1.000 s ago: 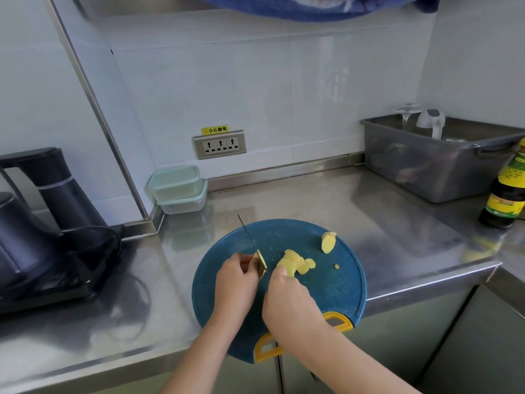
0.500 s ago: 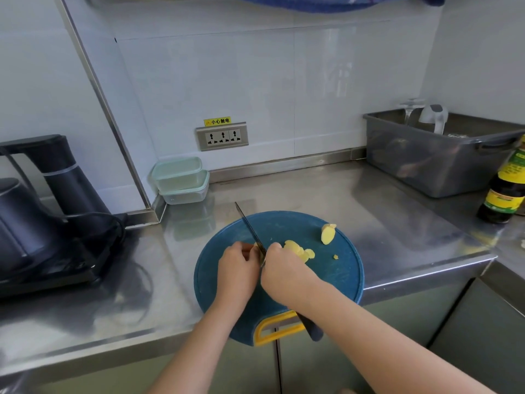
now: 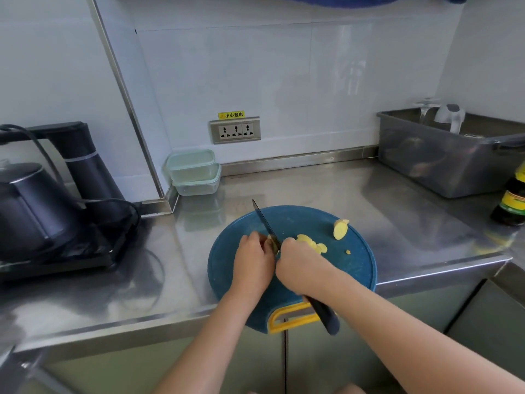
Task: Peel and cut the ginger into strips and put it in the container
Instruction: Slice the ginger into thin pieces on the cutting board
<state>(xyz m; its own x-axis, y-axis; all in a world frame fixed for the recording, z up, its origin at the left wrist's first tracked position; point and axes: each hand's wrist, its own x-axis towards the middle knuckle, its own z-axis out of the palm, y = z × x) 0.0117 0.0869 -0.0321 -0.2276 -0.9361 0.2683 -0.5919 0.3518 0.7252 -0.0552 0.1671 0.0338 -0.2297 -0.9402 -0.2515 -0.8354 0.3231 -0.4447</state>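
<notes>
A round blue cutting board (image 3: 352, 268) with a yellow handle lies at the counter's front edge. My right hand (image 3: 301, 265) grips a dark-handled knife (image 3: 265, 221), its blade pointing away toward the back left. My left hand (image 3: 251, 258) holds a small ginger piece (image 3: 272, 242) against the blade; most of that piece is hidden by my fingers. A pile of yellow ginger slices (image 3: 311, 242) lies just right of my right hand. A larger peeled ginger chunk (image 3: 340, 229) sits farther right on the board. Two stacked pale green containers (image 3: 194, 172) stand at the back wall.
A black kettle and its stand (image 3: 42, 206) with a trailing cord occupy the counter's left. A grey plastic bin (image 3: 449, 160) with items inside stands at the back right. A dark sauce bottle (image 3: 511, 203) is at the right edge. A wall socket (image 3: 235, 130) is above the containers.
My right hand has closed in against my left hand and taken the knife by its handle, which now sticks out over the board's yellow handle. The blade has shifted a little.
</notes>
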